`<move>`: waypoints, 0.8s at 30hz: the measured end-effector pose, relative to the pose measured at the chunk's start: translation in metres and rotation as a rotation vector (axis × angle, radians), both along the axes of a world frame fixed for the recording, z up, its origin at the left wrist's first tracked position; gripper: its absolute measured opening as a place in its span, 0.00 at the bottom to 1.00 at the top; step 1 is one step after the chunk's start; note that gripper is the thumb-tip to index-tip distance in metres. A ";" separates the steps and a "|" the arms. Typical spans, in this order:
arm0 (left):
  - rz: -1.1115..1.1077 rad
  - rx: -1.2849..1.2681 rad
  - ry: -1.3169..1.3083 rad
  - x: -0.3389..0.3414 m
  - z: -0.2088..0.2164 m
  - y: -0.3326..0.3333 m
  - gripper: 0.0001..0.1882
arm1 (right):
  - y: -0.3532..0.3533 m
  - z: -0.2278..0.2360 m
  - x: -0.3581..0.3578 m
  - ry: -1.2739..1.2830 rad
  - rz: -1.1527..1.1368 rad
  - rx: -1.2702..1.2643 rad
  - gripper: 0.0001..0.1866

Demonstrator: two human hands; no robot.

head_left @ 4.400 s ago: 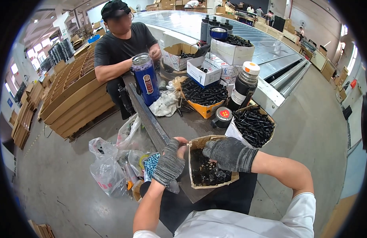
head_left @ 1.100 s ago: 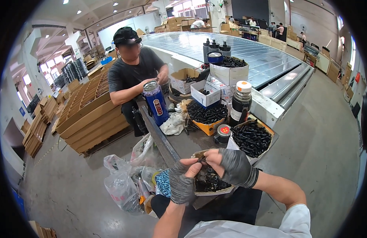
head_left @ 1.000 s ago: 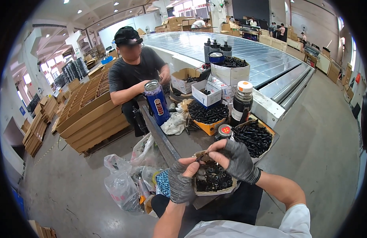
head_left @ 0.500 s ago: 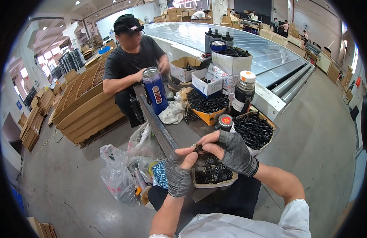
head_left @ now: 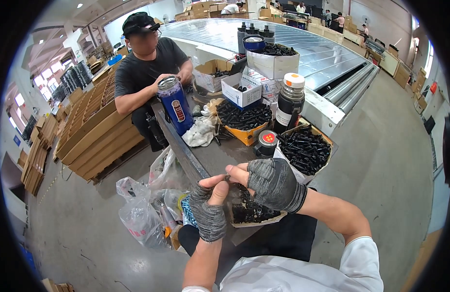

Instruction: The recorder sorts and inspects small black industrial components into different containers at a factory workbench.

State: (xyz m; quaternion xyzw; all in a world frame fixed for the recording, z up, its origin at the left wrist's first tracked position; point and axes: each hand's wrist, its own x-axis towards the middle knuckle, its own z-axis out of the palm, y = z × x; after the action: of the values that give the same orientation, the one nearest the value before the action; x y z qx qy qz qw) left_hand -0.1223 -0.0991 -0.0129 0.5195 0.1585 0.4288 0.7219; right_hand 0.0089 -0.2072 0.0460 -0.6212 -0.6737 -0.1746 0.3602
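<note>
Both my hands wear dark grey fingerless gloves and meet above a shallow box (head_left: 258, 225) of small black parts and rings on my lap side. My left hand (head_left: 209, 207) is closed, its thumb and forefinger pinching something small and dark, mostly hidden. Close against it, my right hand (head_left: 269, 181) is bent inward with fingertips at the same spot; what it grips is covered by the fingers. Just beyond my right hand stands an open box of black cylindrical parts (head_left: 304, 152), with a dark lidded cup (head_left: 267, 142) beside it.
On the bench (head_left: 222, 160) stand a blue jar (head_left: 175, 107), a black thermos (head_left: 289, 104), a white rag (head_left: 200, 132) and an orange-edged box of black parts (head_left: 244, 117). A co-worker (head_left: 149, 68) sits at the far left. Plastic bags (head_left: 140, 214) and blue screws (head_left: 188, 211) lie lower left.
My view has shifted slightly, so the scene sits further left. My right hand has turned, its back now more toward me, and the small piece between my fingers is more hidden.
</note>
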 end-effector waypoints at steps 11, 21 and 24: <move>-0.046 -0.067 -0.058 -0.001 0.001 0.004 0.11 | 0.010 0.005 -0.004 0.907 0.184 -0.050 0.09; -0.082 -0.035 -0.002 -0.006 0.010 0.006 0.11 | 0.007 0.015 -0.006 0.918 0.158 -0.115 0.08; -0.082 -0.013 0.025 -0.006 0.006 0.008 0.11 | 0.005 0.017 0.003 0.851 0.178 -0.197 0.10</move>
State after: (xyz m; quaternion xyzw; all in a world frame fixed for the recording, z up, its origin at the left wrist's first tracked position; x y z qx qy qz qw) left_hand -0.1288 -0.0907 -0.0067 0.5263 0.1490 0.3914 0.7400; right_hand 0.0119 -0.2018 0.0626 -0.6087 -0.5296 0.1935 0.5581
